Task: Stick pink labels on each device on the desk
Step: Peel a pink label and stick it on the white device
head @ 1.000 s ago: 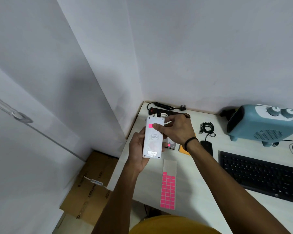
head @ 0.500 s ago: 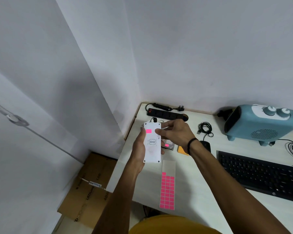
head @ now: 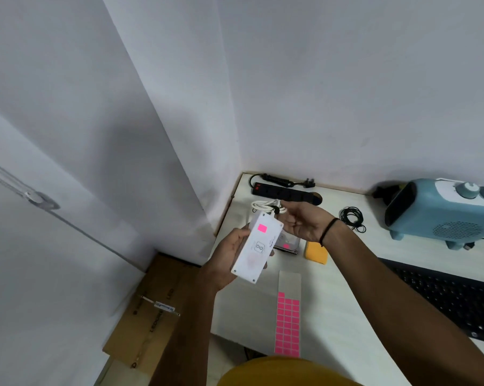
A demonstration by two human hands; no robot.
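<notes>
The white box (head: pixel 256 247) is the landmark: it is held tilted above the near-left part of the surface (head: pixel 344 296), with a pink label (head: pixel 262 228) stuck near its far end. The left hand (head: pixel 229 260) has a closed grip around the box's left side and underside. The right hand (head: pixel 305 222) hovers just right of the box's far end, palm up and fingers spread, holding nothing.

Behind the box lies a coiled white cable (head: pixel 266 207), and beyond that a black power strip (head: pixel 284 193) along the wall. Just right of the box, partly hidden by it and by the right hand, sits a flat device (head: pixel 289 245) with a small pink patch on it. Right of that lies an orange pad (head: pixel 316 252). Below the box, nearer the person, a label sheet (head: pixel 288 313) lies flat, its upper part bare and its lower part filled with pink labels.

Far right of the box stands a blue heater (head: pixel 441 213), with a coiled black cord (head: pixel 352 218) between it and the right hand. The right forearm crosses over the corner of a black keyboard (head: pixel 458 299).

The surface is pale and fits into a corner of plain white walls. Left of the box, down on the floor, lies a flat cardboard carton (head: pixel 154 310).
</notes>
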